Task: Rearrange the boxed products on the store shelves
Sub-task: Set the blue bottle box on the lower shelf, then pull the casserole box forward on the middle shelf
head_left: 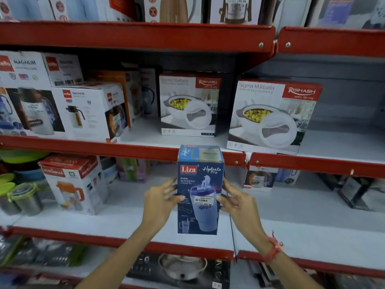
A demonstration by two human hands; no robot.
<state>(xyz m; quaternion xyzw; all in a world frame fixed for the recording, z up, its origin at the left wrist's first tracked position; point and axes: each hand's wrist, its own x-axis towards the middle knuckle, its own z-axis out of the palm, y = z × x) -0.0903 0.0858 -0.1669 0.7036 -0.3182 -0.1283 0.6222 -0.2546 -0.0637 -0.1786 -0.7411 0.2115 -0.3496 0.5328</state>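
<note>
Standing upright in front of the red-edged shelves, a blue box marked "Liza Hydrate Pro" is held between the left hand and right hand, the fingers spread and pressed to its sides. Two boxes on the shelf above are lettered "Sigma Marbella" and "Rishabh"; the white boxes at left read "Magnum".
</note>
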